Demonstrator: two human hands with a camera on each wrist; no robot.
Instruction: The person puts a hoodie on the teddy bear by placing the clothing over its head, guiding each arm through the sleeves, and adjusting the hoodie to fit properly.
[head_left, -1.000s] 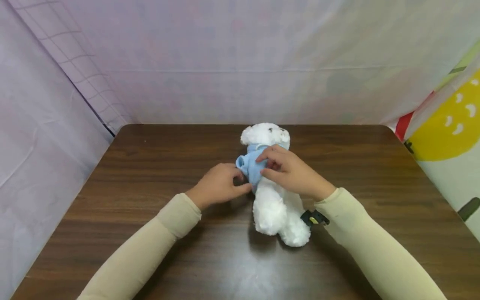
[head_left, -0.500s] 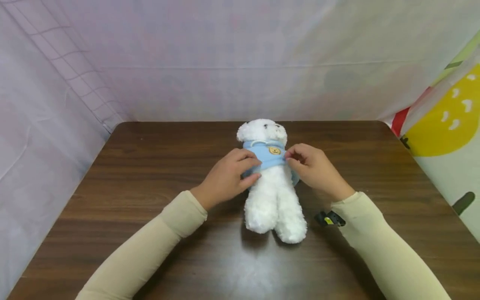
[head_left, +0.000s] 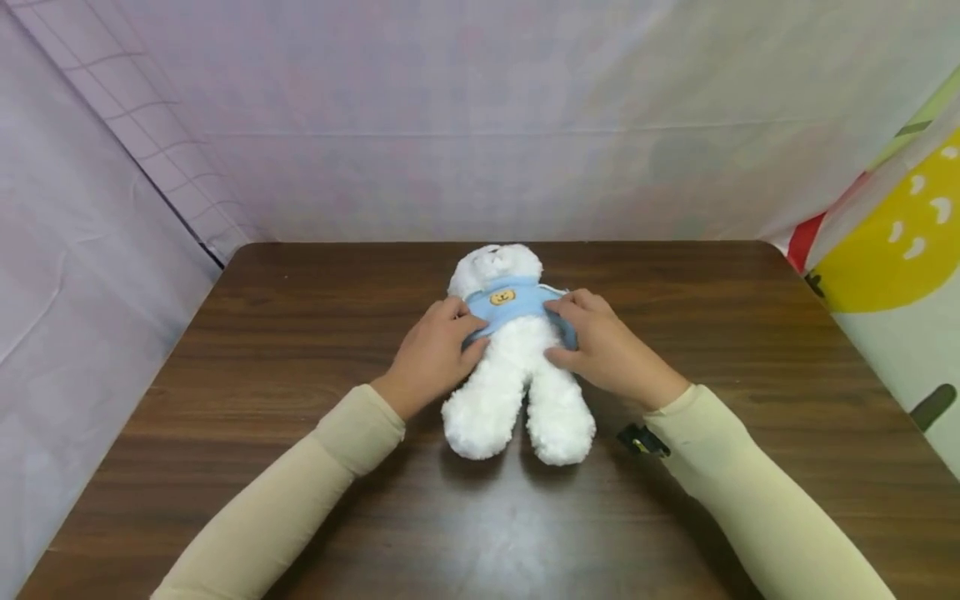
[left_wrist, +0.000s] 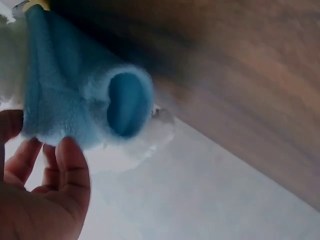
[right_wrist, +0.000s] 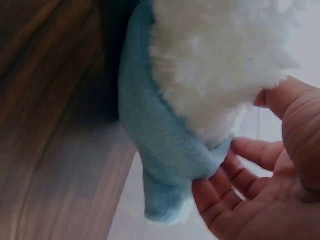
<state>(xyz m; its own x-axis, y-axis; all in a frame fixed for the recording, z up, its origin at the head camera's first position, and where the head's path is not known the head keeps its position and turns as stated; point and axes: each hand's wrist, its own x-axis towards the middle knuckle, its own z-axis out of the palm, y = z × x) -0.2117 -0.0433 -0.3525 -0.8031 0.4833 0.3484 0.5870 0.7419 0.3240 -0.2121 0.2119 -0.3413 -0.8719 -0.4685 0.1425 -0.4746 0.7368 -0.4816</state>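
A white plush bear point(head_left: 517, 354) in a light blue shirt point(head_left: 534, 302) lies on its back on the table, head at the far side and legs spread toward me. A small yellow bear patch point(head_left: 502, 297) is on the shirt's front. At the bear's left side in the head view, my left hand point(head_left: 433, 357) grips the shirt's lower edge. Its fingers press the cloth below a wide sleeve opening point(left_wrist: 129, 105). My right hand point(head_left: 617, 354) holds the opposite side, its thumb against the white fur point(right_wrist: 215, 65) and its fingers on the blue hem.
The dark wooden table point(head_left: 322, 292) ends at a pale curtain point(head_left: 480, 125) behind it. Another white sheet point(head_left: 67, 292) hangs on the left. At right is a panel with a yellow printed shape point(head_left: 900, 242). A black strap buckle point(head_left: 642, 439) hangs at the right sleeve.
The bear has turned from lying tilted to facing up, shifted left, and its legs have spread. Both hands now hold its sides; the right hand has moved off the chest.
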